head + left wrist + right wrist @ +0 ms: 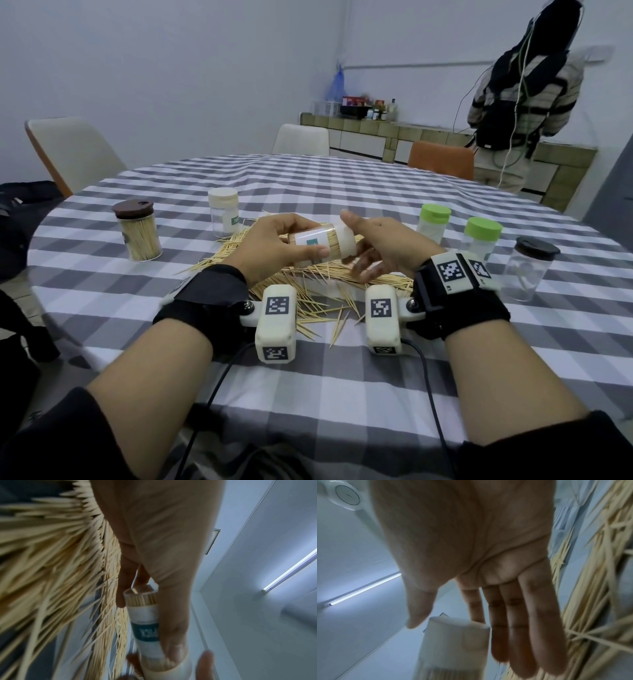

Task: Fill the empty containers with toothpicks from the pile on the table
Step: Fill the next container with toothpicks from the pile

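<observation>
My left hand (287, 240) grips a clear toothpick container (320, 244) lying on its side above the pile, full of toothpicks, with a white label and a cream cap (346, 240) pointing right. The left wrist view shows the same container (145, 623) between thumb and fingers. My right hand (370, 253) is open beside the cap, fingers straight and blurred, thumb up over the cap. In the right wrist view the cap (455, 638) sits just beyond the straight fingers (513, 622). The toothpick pile (325, 284) spreads on the checked tablecloth below both hands.
A filled brown-lidded jar (138, 231) and a cream-capped jar (224, 212) stand left. Two green-capped jars (433, 222) (481, 238) and an empty black-lidded jar (529, 267) stand right. Chairs ring the round table (308, 377). A person (520, 99) stands at the back right.
</observation>
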